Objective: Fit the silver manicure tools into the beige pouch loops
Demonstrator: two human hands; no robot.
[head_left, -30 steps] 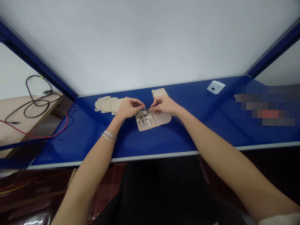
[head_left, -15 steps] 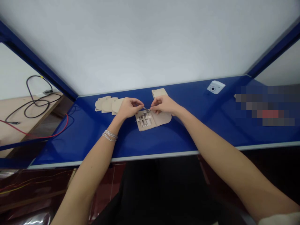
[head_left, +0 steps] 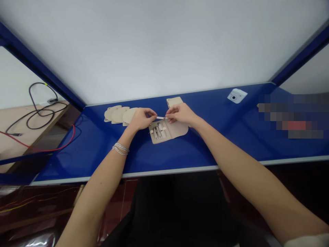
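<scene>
The **left hand** (head_left: 141, 119) is drawing slightly away from the **right hand** (head_left: 181, 115), and a **slim silver metal tool** (head_left: 160, 118) is now lying level between them instead of tilting down toward the case as it did a moment ago. It is floating just above the upper edge of an **open beige leatherette manicure case** (head_left: 167, 132), near the middle of the frame on the tabletop. The right grip is clamped, thumb and fingers pinching the tool's right end. The left grip is closed up at the tool's other end, though I cannot tell whether it is actually clamping it.

Three or four **silver implements** (head_left: 158, 132) are sitting upright in the case's loops; they are too small to count exactly. Three **round-edged beige pouches** (head_left: 119, 114) are overlapping in a row at upper left of centre, and one **beige rectangular pouch** (head_left: 174, 102) is lying beyond the hands. There is one **white instant camera** (head_left: 236, 96) lying at upper right on the **glossy blue tabletop** (head_left: 195, 145). A **silver chain bracelet** (head_left: 120, 149) is circling the left wrist. A **black cable** (head_left: 38, 113) and a **red cable** (head_left: 61, 141) are lying off the tabletop at far left.
</scene>
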